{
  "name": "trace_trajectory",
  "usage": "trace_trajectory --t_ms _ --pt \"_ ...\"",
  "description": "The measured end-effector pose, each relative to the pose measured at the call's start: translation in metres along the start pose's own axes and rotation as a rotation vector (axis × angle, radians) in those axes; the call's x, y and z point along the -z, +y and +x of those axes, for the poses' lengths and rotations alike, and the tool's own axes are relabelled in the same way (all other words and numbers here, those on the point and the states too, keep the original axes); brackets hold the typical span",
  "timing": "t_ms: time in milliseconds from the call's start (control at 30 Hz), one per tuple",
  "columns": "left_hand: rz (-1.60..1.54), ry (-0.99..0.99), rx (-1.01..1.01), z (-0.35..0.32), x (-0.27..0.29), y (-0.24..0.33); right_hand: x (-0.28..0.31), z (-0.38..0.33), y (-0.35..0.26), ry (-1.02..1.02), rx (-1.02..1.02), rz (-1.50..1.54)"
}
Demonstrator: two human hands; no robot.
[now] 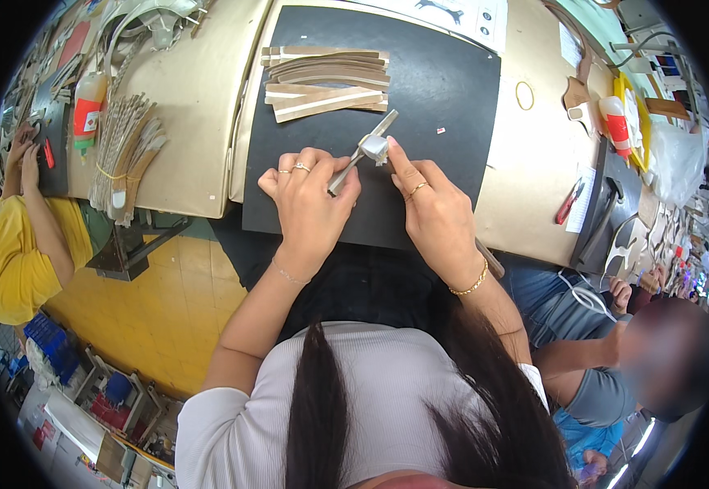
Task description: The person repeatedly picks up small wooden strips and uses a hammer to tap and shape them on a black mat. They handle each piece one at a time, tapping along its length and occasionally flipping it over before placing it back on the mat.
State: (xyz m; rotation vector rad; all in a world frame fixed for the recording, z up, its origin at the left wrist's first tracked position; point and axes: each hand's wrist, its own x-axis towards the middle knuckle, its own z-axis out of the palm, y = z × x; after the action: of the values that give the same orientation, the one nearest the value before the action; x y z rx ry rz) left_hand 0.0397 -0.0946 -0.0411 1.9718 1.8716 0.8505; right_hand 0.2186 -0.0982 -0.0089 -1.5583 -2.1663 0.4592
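My left hand (309, 183) pinches the lower end of a narrow grey-brown strip (387, 122) above the black work mat (436, 191). My right hand (436, 204) is closed, its index finger stretched along a handled tool with a pale, shiny rounded head (376, 147). That head sits against the middle of the strip. A brown handle end (490, 259) sticks out below the right wrist; the part between is hidden by the hand, and it looks like a hammer. Just beyond my hands lies a stack of brown strips with pale bands (330, 77).
A bundle of tied strips (122, 155) and a glue bottle (88, 112) stand to the left. On the right lie a red-handled cutter (569, 204), a rubber band (525, 95) and another bottle (615, 124). Co-workers sit at both sides, one in a yellow shirt (24, 253).
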Motion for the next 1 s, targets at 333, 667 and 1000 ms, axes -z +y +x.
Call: trace_trajectory --t_ms 333,667,1000 --pt "-0.046 -0.035 0.040 0.004 0.002 0.001 0.002 -0.002 -0.003 0.114 0.038 0.113" --pt "-0.063 -0.033 0.045 0.008 -0.002 0.001 0.003 -0.001 -0.008 0.200 0.062 0.168" --pt "-0.029 -0.005 0.000 0.014 -0.009 0.000 0.000 0.000 -0.004 0.277 0.106 0.141"
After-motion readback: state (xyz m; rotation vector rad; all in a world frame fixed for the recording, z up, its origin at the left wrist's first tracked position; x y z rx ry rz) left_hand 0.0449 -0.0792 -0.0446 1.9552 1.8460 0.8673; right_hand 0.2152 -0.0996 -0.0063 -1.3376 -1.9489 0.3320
